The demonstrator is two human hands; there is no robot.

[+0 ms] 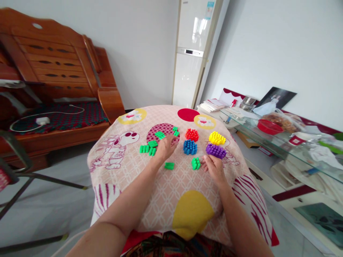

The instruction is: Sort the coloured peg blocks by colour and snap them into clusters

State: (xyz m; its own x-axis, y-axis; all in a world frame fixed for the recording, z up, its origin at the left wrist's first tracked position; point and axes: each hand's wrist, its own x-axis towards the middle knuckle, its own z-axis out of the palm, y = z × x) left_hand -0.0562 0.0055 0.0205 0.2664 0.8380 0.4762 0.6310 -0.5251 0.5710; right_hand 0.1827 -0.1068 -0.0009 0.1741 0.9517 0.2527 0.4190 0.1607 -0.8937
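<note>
My left hand [166, 147] reaches over the middle of the cloth, its fingers curled together and pointing down; whatever they pinch is hidden. Around it lie loose green plastic pieces [144, 149], with more green pieces [175, 131] just beyond the fingers. A single green piece [169, 166] lies nearer to me. Close to a small green cluster [196, 163] of upright pieces rests my right hand [213, 168], its fingers loosely bent and a little apart, with nothing visible in them. Beyond stand red [192, 134], blue [190, 146], yellow [217, 138] and purple clusters [215, 151].
A patterned cloth [160, 192] covers the round table. To the left is a wooden bench [53, 64] with a white charger and cable. At right, a glass-topped cabinet [254, 142] carries a red bowl [269, 126] and bags. A tall white air conditioner [189, 71] stands behind.
</note>
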